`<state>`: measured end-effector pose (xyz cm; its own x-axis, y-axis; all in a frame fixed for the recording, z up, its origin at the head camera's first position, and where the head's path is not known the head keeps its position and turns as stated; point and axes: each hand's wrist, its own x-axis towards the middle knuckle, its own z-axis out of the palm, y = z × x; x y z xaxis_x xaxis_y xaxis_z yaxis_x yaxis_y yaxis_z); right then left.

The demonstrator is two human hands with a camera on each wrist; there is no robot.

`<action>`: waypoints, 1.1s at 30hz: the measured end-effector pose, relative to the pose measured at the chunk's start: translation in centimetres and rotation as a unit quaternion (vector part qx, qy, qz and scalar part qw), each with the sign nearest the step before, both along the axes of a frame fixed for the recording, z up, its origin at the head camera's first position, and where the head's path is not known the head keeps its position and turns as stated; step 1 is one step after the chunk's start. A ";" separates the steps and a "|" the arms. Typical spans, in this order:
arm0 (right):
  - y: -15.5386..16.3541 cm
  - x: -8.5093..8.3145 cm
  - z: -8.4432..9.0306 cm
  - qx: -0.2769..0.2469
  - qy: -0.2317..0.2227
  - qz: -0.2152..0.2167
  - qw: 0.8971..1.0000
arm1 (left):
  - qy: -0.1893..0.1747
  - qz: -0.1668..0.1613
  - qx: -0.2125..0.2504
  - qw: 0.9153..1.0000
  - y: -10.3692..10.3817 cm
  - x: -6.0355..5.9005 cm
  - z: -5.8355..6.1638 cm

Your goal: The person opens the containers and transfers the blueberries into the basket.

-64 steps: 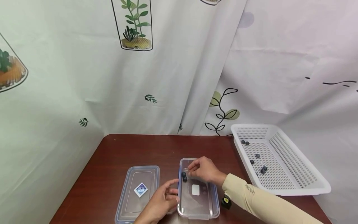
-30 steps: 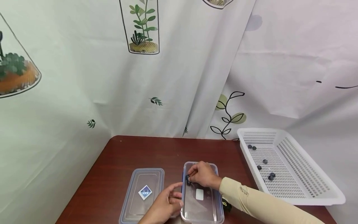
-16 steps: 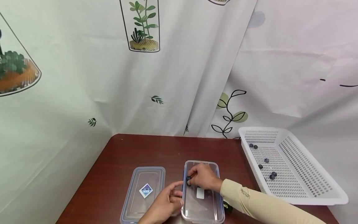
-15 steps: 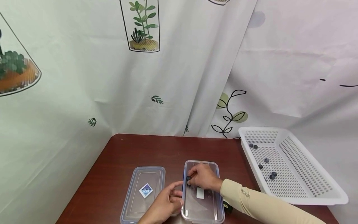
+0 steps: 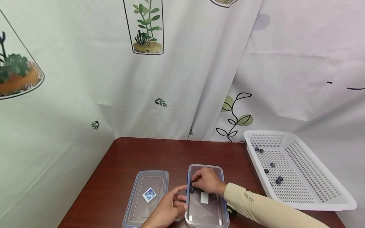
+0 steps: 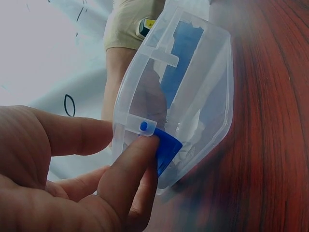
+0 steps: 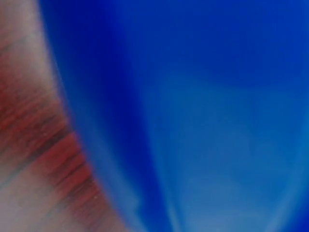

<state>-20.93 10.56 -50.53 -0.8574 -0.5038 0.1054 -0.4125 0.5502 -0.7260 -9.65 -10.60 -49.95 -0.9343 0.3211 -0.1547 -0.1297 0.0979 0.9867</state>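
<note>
1. Left hand (image 5: pixel 168 210) grips the near left wall of the clear container (image 5: pixel 212 218); thumb and fingers (image 6: pixel 128 179) pinch it right by the blue clip (image 6: pixel 166 150), looks like that's to keep the box from sliding on the table (image 5: pixel 119 167)
2. Right hand (image 5: pixel 207 181) is down inside the container, fingers curled, with dark blueberries (image 5: pixel 192 189) at its fingertips. Can't tell if it's actually pinching one or just touching
3. Right wrist view is only a blue blur, no help
4. The lid (image 5: pixel 146 198) lies flat just left of the container, out of the way
5. More berries (image 5: pixel 273 165) sit in the white basket (image 5: pixel 322 202) off to the right, within easy reach
</note>
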 end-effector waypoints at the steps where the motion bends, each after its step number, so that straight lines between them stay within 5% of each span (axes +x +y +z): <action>1: 0.0 0.0 0.0 -0.002 0.000 -0.001 1.000 | 0.001 -0.001 -0.001 1.000 0.0 0.0 0.0; 33: -0.3 0.2 0.1 0.009 -0.030 0.041 0.999 | -0.005 0.004 -0.004 1.000 -0.4 0.4 0.3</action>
<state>-20.74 10.21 -50.47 -0.8174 -0.5742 0.0456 -0.4134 0.5296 -0.7407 -9.24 -10.97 -49.68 -0.9355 0.3119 -0.1659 -0.1397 0.1046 0.9846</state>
